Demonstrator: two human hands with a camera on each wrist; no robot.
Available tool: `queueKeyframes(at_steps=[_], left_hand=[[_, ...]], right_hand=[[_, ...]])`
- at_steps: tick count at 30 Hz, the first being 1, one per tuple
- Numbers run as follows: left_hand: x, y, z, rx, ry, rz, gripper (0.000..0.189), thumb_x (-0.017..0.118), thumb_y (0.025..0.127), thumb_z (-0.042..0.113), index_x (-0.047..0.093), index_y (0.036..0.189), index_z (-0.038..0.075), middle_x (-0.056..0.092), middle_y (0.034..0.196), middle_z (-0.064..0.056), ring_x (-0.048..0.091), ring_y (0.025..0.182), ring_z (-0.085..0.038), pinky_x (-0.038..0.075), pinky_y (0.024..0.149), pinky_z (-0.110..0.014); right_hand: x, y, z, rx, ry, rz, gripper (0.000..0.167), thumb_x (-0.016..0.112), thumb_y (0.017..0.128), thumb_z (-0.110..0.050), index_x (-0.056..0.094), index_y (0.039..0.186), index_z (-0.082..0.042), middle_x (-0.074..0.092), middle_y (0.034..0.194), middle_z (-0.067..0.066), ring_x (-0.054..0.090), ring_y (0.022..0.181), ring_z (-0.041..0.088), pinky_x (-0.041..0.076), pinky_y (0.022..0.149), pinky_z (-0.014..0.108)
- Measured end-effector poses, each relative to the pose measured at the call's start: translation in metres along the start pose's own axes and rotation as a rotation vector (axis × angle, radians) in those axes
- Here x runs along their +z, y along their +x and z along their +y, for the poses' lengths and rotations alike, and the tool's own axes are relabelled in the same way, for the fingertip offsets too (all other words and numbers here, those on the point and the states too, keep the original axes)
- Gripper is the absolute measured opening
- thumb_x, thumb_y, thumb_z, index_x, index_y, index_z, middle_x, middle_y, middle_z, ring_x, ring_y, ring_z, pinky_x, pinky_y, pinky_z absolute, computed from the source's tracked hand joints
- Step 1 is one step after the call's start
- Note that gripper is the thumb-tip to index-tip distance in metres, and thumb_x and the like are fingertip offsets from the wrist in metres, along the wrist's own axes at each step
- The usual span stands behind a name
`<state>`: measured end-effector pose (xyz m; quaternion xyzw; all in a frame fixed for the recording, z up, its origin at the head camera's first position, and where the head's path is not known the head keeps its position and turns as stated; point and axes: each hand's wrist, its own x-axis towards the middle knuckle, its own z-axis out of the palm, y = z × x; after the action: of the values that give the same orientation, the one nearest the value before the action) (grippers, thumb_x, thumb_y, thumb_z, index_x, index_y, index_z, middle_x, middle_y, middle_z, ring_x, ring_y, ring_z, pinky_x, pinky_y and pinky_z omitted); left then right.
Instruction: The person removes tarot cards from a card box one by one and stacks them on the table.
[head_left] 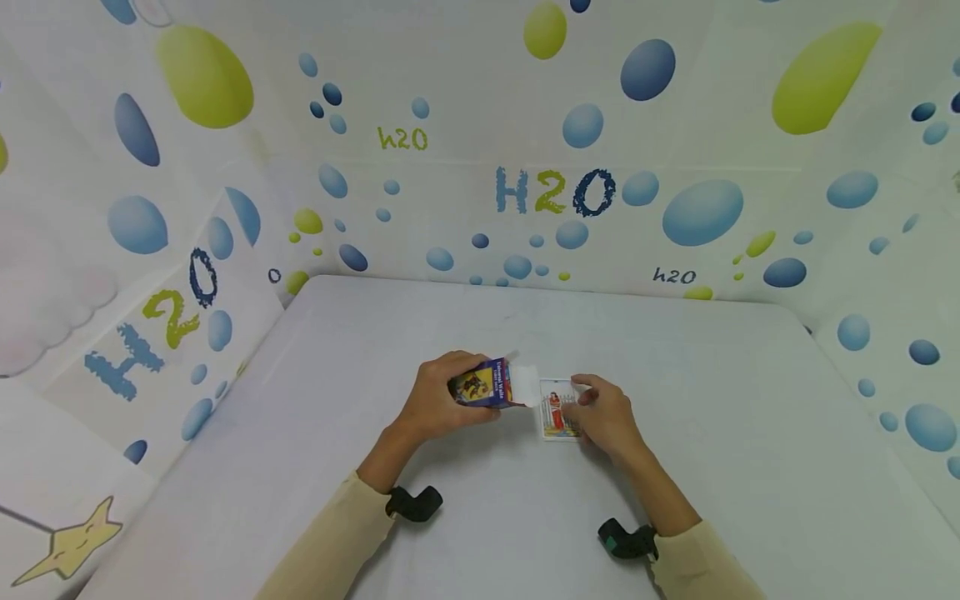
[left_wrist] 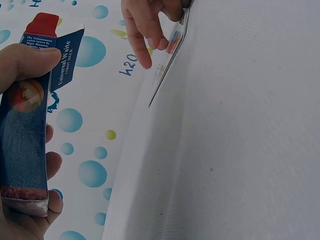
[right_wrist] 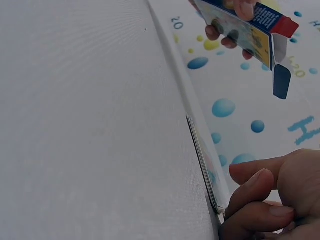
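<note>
My left hand (head_left: 442,398) grips a blue, printed Universal Waite tarot deck box (head_left: 480,385), thumb on one side and fingers on the other. Its end flaps stand open toward the right; the red end and a blue flap (left_wrist: 67,60) show in the left wrist view. On the white table, just right of the box, lies a thin stack of tarot cards (head_left: 553,414), the top one showing a figure in red. My right hand (head_left: 609,417) is at the stack's right edge, fingers loosely bent near the cards and thumb raised over them. The box's inside is hidden.
A white cloth covers the table (head_left: 337,350). Behind it and to the left stand white wall sheets (head_left: 465,150) printed with blue and green drops and H2O lettering. Black wrist devices (head_left: 416,504) sit at both cuffs.
</note>
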<state>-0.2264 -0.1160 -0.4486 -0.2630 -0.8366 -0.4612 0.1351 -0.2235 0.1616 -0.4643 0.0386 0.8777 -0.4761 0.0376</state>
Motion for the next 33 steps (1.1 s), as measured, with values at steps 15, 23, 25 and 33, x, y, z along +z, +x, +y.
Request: queueKeyframes(at_steps=[15,23,25,33], left_hand=[[0.002,0.0,0.0,-0.003,-0.005,-0.023,0.072,0.095,0.065,0.029,0.069,0.129,0.011,0.07,0.121,-0.001,0.062,0.103,-0.016,0.053,0.086,-0.035],[0.003,0.001,-0.001,0.008,-0.013,-0.033,0.071,0.095,0.064,0.029,0.069,0.128,0.011,0.07,0.121,-0.001,0.063,0.104,-0.018,0.052,0.086,-0.035],[0.004,0.001,-0.001,0.011,-0.013,-0.041,0.071,0.095,0.064,0.029,0.069,0.128,0.01,0.07,0.121,-0.001,0.063,0.105,-0.019,0.053,0.087,-0.035],[0.008,0.0,0.002,0.021,0.021,-0.049,0.069,0.094,0.064,0.03,0.071,0.126,0.011,0.071,0.117,0.001,0.061,0.104,-0.013,0.052,0.087,-0.036]], right_hand=[[-0.003,-0.004,-0.009,0.002,0.114,0.073,0.051,0.066,0.089,-0.006,0.056,0.138,-0.007,0.054,0.111,0.013,0.052,0.054,0.015,0.045,0.047,0.023],[-0.009,-0.005,-0.011,-0.091,0.2,0.063,0.042,0.066,0.091,-0.006,0.061,0.132,-0.005,0.056,0.108,0.013,0.054,0.059,0.018,0.049,0.052,0.025],[-0.01,-0.006,-0.013,-0.118,0.228,0.054,0.037,0.066,0.092,-0.008,0.063,0.129,-0.005,0.057,0.107,0.013,0.056,0.061,0.019,0.05,0.054,0.024],[-0.01,-0.013,-0.022,-0.256,0.356,-0.028,0.022,0.07,0.093,-0.008,0.07,0.113,0.002,0.061,0.096,0.017,0.061,0.068,0.017,0.055,0.06,0.026]])
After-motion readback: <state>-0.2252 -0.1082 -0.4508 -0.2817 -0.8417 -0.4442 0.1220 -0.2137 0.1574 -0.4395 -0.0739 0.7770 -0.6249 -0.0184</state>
